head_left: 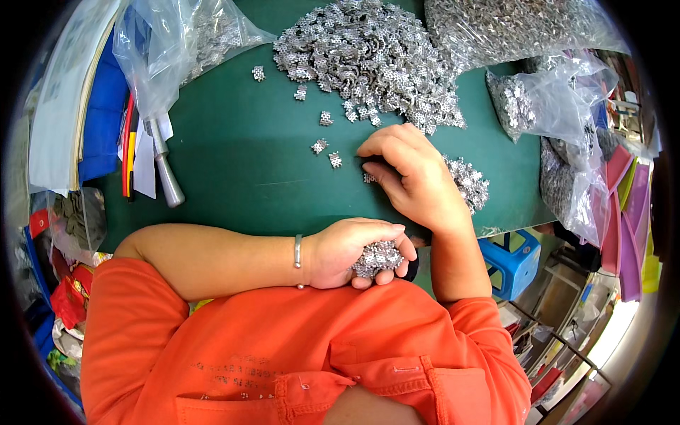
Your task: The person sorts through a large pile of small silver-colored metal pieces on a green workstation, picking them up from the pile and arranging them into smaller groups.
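Near the front edge of the green surface (234, 163) we note the left hand (347, 251) cupped, fingers curled around a handful of small silver perforated metal clips (377, 258). Right hand (411, 173) rests fingertips-down, pinching at loose clips; its grip we cannot tell. Judged progress: partial, since a large heap of the same clips (368, 57) remains at the far edge. Clear plastic bags of clips sit at the far-left corner (180, 42) and along the right edge (559, 134).
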`<state>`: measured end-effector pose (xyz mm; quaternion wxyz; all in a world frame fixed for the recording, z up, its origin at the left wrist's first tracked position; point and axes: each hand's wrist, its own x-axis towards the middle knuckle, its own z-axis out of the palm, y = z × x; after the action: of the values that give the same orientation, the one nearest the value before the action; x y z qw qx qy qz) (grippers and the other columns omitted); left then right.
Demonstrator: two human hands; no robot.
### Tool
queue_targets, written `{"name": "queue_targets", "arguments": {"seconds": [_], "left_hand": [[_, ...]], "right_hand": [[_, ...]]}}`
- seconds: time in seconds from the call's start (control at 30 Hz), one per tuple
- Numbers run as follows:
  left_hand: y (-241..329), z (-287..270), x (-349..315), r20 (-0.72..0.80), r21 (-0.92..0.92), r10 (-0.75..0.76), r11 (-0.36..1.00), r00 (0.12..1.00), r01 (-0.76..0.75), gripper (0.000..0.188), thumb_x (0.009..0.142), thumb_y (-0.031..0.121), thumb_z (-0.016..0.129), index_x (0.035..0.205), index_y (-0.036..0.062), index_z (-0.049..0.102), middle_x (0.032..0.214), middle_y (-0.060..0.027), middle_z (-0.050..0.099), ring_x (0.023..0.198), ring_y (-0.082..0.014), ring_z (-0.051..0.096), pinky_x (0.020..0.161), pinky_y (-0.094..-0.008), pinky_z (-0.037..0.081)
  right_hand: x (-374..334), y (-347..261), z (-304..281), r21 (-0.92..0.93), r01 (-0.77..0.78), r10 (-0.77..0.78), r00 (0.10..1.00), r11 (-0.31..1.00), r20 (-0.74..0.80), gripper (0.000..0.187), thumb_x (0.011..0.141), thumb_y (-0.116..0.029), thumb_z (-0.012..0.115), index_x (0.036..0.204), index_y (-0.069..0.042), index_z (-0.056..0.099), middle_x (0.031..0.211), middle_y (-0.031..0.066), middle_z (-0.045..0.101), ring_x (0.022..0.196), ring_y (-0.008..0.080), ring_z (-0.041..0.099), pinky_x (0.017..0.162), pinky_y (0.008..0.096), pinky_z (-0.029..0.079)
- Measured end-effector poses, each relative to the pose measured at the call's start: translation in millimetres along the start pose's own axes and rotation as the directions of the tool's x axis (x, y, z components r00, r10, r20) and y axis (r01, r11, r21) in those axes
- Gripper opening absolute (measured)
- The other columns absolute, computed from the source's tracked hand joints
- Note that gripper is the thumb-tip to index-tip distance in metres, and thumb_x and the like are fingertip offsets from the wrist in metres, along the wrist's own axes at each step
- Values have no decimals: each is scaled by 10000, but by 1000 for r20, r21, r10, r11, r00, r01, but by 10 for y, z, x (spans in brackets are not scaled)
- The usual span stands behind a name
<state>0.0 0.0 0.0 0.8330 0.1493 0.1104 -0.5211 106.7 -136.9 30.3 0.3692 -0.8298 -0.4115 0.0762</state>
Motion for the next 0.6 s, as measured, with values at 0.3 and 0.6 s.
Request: {"name": "queue_targets", "arguments": {"seconds": [0.3,0.6], "left_hand": [[-14,16,37,15,-3,8,1000,1000,-8,405,1066,336,364,1052,7,600,907,-145,653,635,-154,598,413,-234,420],[-4,21,11,5,0,0,1000,1000,0,418,1067,349,361,1053,9,604,907,-144,655,639,-156,602,413,-237,422]], "right_hand": [[-46,42,-103,121,92,-106,988,988,116,171,761,57,658,909,-27,646,861,117,647,850,324,617,752,388,508],[-92,30,-136,101,-72,73,997,992,-10,136,783,40,675,894,-27,634,886,127,642,867,340,627,764,402,509]]}}
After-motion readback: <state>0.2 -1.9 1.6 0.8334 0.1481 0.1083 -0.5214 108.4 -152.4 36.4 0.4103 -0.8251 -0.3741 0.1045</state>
